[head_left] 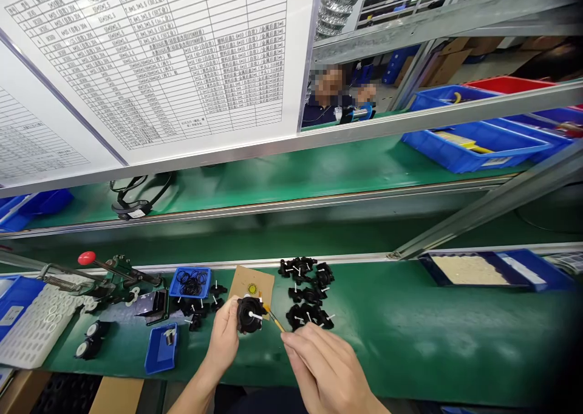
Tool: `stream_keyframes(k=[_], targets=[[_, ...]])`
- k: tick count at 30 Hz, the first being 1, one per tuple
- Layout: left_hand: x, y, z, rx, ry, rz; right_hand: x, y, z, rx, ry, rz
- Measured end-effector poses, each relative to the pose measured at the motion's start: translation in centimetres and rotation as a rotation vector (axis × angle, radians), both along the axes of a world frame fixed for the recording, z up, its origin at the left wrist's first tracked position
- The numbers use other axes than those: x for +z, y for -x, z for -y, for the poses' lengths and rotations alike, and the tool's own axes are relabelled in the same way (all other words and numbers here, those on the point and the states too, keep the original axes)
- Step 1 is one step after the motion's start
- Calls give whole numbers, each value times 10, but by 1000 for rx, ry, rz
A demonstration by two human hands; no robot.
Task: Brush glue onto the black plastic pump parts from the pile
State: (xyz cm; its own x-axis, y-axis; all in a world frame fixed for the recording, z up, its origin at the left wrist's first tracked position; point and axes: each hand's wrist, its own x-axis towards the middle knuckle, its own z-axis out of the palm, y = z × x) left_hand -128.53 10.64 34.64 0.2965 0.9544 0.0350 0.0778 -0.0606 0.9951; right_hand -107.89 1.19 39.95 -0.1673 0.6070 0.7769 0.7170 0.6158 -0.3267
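Note:
My left hand (224, 335) holds a round black plastic part (249, 314) with a white pin, just above the green bench. My right hand (323, 365) grips a thin small brush (272, 317) whose orange tip touches that part. Behind them lies a brown card (252, 282) carrying a yellow dab. A pile of similar black parts (308, 292) lies to the right of the card. More black parts (200, 308) sit left of my left hand.
A small blue tray of black O-rings (190, 281) and a red-knobbed toggle press (107, 271) stand at left, with a white grid tray (39, 326) and a small blue bin (161, 348). Blue bins (483, 144) sit far right. Another person (334, 98) works beyond the belt.

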Motion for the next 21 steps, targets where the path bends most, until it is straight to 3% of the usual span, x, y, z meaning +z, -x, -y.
stream_keyframes(k=[8,13,16,19,21], targets=[[-2,2,6,34,-85,-113,-2,3,-3,67,108,-42],[-12,8,4,52,-100,-122,-10,2,2,143,363,-294],[-49,14,1,57,38,-25,-27,-4,5,56,491,-465],[-116,23,2,153,369,176,-57,-12,10,-125,560,-621],[-167,31,8,326,580,251,-78,-17,14,-208,591,-709]])
